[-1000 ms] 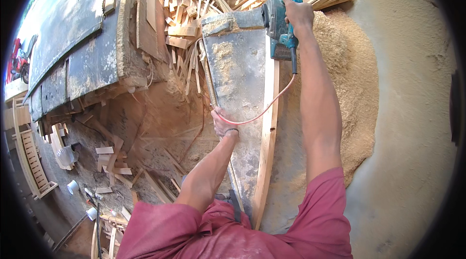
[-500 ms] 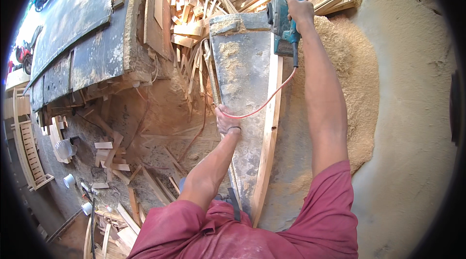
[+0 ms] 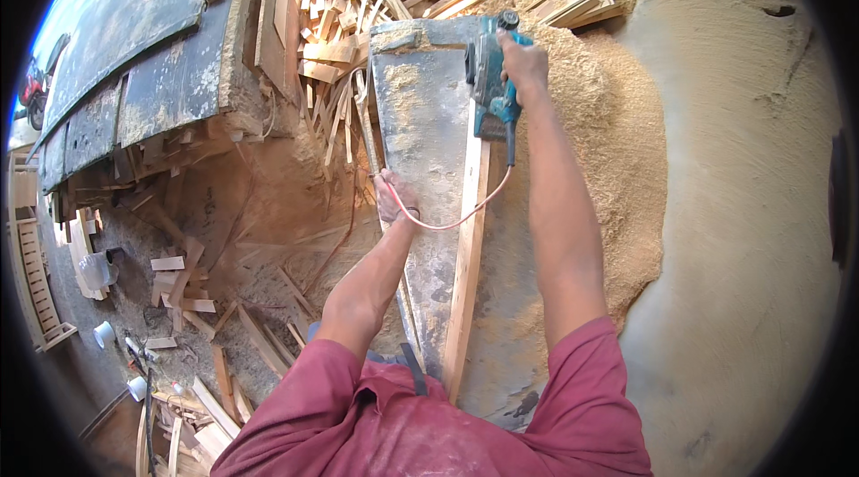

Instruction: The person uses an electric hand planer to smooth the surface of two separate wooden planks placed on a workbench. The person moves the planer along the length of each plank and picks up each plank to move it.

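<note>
Right grip point(image 3: 526, 65) was closed round teal power planer point(image 3: 489, 79). Pale wood strip point(image 3: 466, 271) lay beneath planer, long axis running from right grip back toward maroon shirt point(image 3: 438, 428). Left grip point(image 3: 391, 196) sat farther, at bench's point(image 3: 429, 101) left edge; couldn't tell if closed.

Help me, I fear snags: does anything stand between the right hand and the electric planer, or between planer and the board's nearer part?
Nothing visible separates the right hand from the electric planer it grips. On that nearer part, the red cord loops across the wooden board toward the left hand.
</note>
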Action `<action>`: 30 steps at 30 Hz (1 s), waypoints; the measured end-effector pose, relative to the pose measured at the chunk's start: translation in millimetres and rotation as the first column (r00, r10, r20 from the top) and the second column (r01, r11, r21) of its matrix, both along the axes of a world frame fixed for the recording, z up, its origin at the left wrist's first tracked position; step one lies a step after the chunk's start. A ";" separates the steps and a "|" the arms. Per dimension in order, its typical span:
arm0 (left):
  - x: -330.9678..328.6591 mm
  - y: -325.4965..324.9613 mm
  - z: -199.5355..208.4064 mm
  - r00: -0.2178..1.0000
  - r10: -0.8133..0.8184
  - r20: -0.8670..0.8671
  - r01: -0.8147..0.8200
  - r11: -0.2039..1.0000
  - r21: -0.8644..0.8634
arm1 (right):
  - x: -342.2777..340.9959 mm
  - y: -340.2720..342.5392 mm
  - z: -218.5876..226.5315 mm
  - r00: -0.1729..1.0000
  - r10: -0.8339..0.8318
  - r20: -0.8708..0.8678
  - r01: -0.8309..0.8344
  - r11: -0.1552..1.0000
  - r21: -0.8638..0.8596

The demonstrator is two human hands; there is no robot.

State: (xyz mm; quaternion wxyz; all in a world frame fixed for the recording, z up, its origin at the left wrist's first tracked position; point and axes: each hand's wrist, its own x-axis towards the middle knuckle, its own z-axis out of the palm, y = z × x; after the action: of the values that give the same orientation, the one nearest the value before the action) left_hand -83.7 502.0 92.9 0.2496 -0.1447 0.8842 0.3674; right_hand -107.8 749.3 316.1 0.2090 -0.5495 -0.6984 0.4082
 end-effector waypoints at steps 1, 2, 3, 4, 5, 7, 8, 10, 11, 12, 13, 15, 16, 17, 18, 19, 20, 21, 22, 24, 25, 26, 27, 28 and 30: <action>1.0 -3.1 0.4 1.000 -0.005 -0.004 0.005 1.000 0.004 | 9.4 -12.1 2.1 1.000 0.002 -0.002 -0.002 1.000 -0.020; 1.2 -3.1 -0.2 1.000 -0.007 -0.013 0.007 1.000 0.017 | 18.6 -22.3 4.6 1.000 0.007 -0.008 -0.007 1.000 -0.030; -2.1 -5.1 -3.5 1.000 0.003 -0.029 -0.003 1.000 0.030 | 23.3 -34.2 5.7 1.000 0.009 -0.018 -0.009 0.999 -0.030; -3.0 -4.3 -16.4 0.999 0.006 -0.049 -0.004 0.999 0.047 | 31.1 -44.2 7.2 1.000 -0.005 -0.022 0.004 1.000 -0.026; -3.8 -4.9 -29.9 0.997 0.013 -0.072 -0.007 0.996 0.084 | 37.5 -56.5 10.3 1.000 0.003 -0.004 -0.003 1.000 0.001; 0.9 -5.0 -62.3 0.991 0.010 -0.134 0.028 0.960 0.279 | 63.8 -70.0 -4.7 0.998 -0.021 0.054 0.018 0.998 0.060; 9.7 -0.8 -81.5 0.987 0.004 -0.163 0.064 0.910 0.411 | 82.9 -68.9 -19.4 0.994 -0.050 0.097 0.041 0.995 0.090; 2.3 -14.2 -108.6 0.980 0.040 -0.194 0.077 0.827 0.557 | 92.4 -92.9 -23.3 0.990 -0.056 0.127 0.046 0.995 0.087; -13.6 -31.3 -118.0 0.978 0.079 -0.192 0.048 0.814 0.579 | 83.8 -108.6 -20.7 0.991 -0.030 0.129 0.019 0.996 0.082; -24.5 -50.0 -126.0 0.981 0.136 -0.139 -0.035 0.828 0.560 | 76.9 -117.7 -23.9 0.995 -0.010 0.103 -0.003 0.993 0.119; -8.1 -69.3 -123.1 0.990 0.059 -0.125 0.018 0.845 0.535 | 91.9 -117.6 -40.6 0.994 -0.042 0.105 0.026 0.989 0.145; 27.0 -120.8 -101.0 0.989 -0.115 -0.091 0.144 0.870 0.471 | 127.9 -124.8 -59.8 0.984 -0.117 0.134 0.096 0.984 0.151; 40.2 -147.6 -90.8 0.969 -0.219 -0.112 0.246 0.869 0.430 | 141.3 -131.3 -59.9 0.978 -0.141 0.152 0.118 0.982 0.149; 52.9 -179.6 -86.0 0.939 -0.317 -0.130 0.343 0.858 0.382 | 152.4 -141.3 -59.7 0.973 -0.160 0.167 0.136 0.980 0.142; 55.9 -215.4 -97.9 0.928 -0.343 -0.149 0.374 0.856 0.358 | 148.6 -155.1 -53.3 0.979 -0.136 0.151 0.117 0.985 0.131; 59.3 -245.1 -112.2 0.914 -0.371 -0.162 0.405 0.851 0.334 | 144.7 -166.0 -49.4 0.984 -0.116 0.138 0.100 0.988 0.119; 71.5 -265.0 -104.4 0.872 -0.466 -0.148 0.489 0.835 0.251 | 153.2 -171.7 -49.4 0.983 -0.123 0.134 0.109 0.988 0.109; 82.9 -288.0 -93.1 0.823 -0.554 -0.124 0.567 0.807 0.162 | 160.9 -177.7 -53.0 0.982 -0.130 0.138 0.115 0.987 0.113; 90.7 -311.8 -88.4 0.783 -0.610 -0.122 0.622 0.771 0.140 | 165.8 -183.9 -58.2 0.981 -0.133 0.141 0.117 0.986 0.118; 102.0 -352.2 -82.6 0.722 -0.685 -0.097 0.692 0.713 0.110 | 172.9 -203.8 -54.2 0.982 -0.117 0.149 0.101 0.989 0.107; 106.6 -369.0 -80.4 0.697 -0.713 -0.073 0.716 0.690 0.103 | 178.3 -211.5 -56.8 0.980 -0.125 0.153 0.108 0.988 0.112; 112.7 -382.9 -79.5 0.668 -0.743 -0.046 0.743 0.662 0.101 | 187.3 -217.6 -61.3 0.977 -0.138 0.162 0.120 0.986 0.118; 115.4 -392.6 -82.1 0.652 -0.757 -0.046 0.757 0.646 0.095 | 196.4 -223.6 -59.7 0.974 -0.156 0.165 0.136 0.982 0.130; 116.4 -400.5 -85.4 0.636 -0.771 -0.045 0.771 0.631 0.088 | 205.8 -230.4 -59.0 0.975 -0.157 0.160 0.140 0.984 0.111; 114.2 -405.0 -87.1 0.609 -0.793 -0.030 0.793 0.607 0.045 | 222.8 -245.9 -57.1 0.977 -0.149 0.154 0.139 0.988 0.073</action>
State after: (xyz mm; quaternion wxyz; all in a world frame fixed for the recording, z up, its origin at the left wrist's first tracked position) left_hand 30.4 97.0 5.9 0.3870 0.2692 0.8478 0.2430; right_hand 115.0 503.4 259.0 0.1985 -0.6226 -0.6836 0.3250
